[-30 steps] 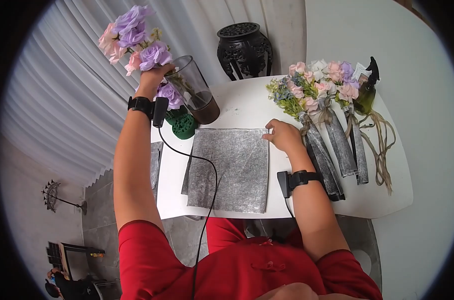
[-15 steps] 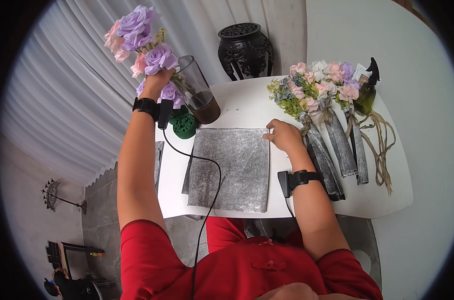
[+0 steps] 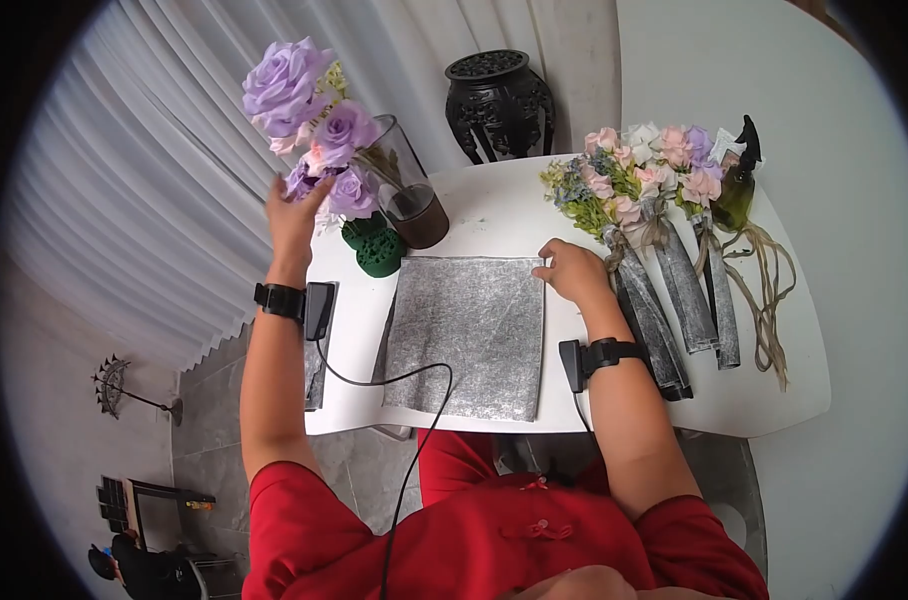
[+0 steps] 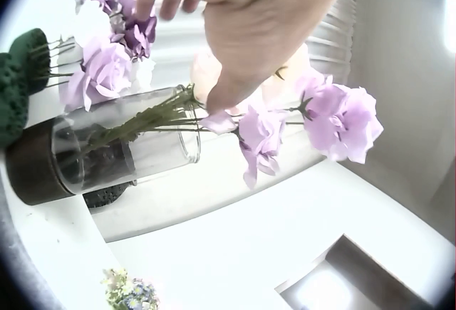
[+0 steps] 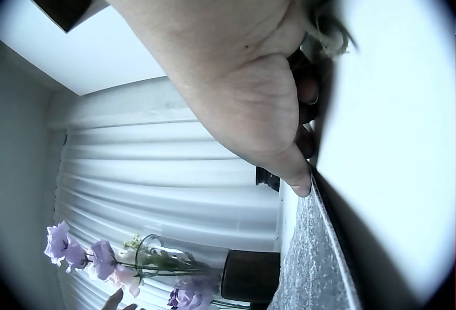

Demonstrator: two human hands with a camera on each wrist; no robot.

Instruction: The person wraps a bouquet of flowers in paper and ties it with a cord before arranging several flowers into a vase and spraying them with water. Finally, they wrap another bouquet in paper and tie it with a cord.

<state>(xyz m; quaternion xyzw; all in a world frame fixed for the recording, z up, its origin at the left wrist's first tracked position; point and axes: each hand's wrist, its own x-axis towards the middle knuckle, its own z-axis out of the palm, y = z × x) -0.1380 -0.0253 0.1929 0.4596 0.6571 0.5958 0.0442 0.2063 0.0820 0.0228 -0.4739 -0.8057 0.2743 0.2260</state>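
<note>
My left hand (image 3: 296, 220) is beside the purple and pink artificial roses (image 3: 346, 130), fingers spread and not gripping a stem. In the left wrist view, several stems lean in a clear glass vase (image 4: 160, 128) with a dark base, their blooms above its rim. Shorter purple flowers (image 4: 100, 75) stand in green foam (image 3: 379, 252) beside it. My right hand (image 3: 576, 275) pinches the far right corner of a grey, fabric-like sheet (image 3: 464, 340) lying on the white table. The right wrist view shows the thumb on the sheet's edge (image 5: 310, 231), with the other fingers curled and partly hidden.
Small bouquets wrapped in grey material (image 3: 689, 285) lie at the right, beside loose twine (image 3: 764, 300) and a green spray bottle (image 3: 736, 200). More grey sheets (image 3: 315, 385) sit at the left edge. A black carved stool (image 3: 499, 100) stands behind the table.
My left hand has let go of the rose stems at the vase mouth and moved down and back to the lower flowers. The roses have shifted right and down. The right hand stays at the sheet corner.
</note>
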